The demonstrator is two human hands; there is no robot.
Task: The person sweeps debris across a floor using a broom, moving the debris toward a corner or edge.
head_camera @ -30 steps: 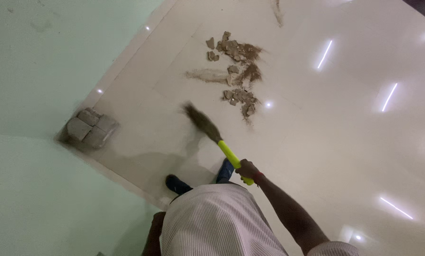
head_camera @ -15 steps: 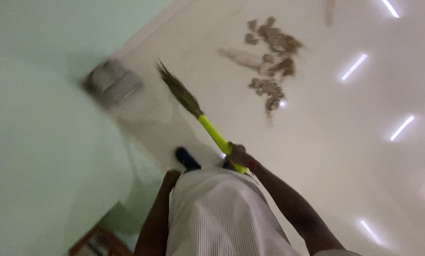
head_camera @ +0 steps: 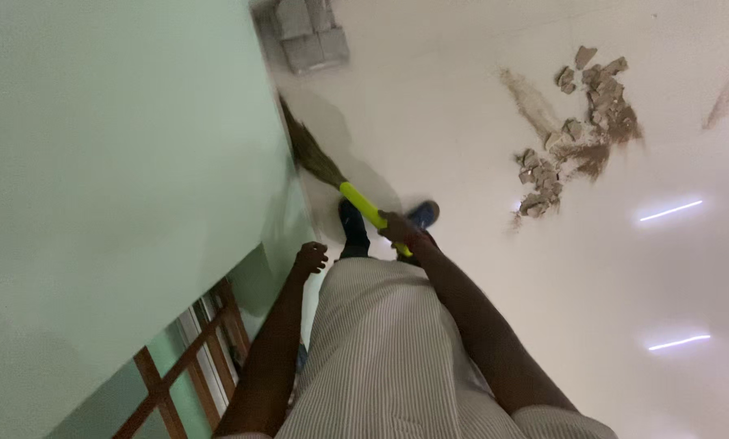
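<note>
My right hand grips the yellow handle of a grass broom. Its brown bristles reach up and left, against the foot of the pale green wall. My left hand hangs loose beside my striped shirt, fingers curled, holding nothing. A pile of broken grey rubble and brown dust lies on the glossy white floor to the right of the broom. My dark shoes stand just behind the broom handle.
Grey concrete blocks sit at the wall's corner at the top. A brown wooden frame shows at the lower left beside the wall. A dust streak marks the floor at the far right. Ceiling lights reflect on the tiles.
The view has swung: the wall now fills the left, the blocks moved to the top. The broom head has swept left to the wall's base, away from the rubble pile.
</note>
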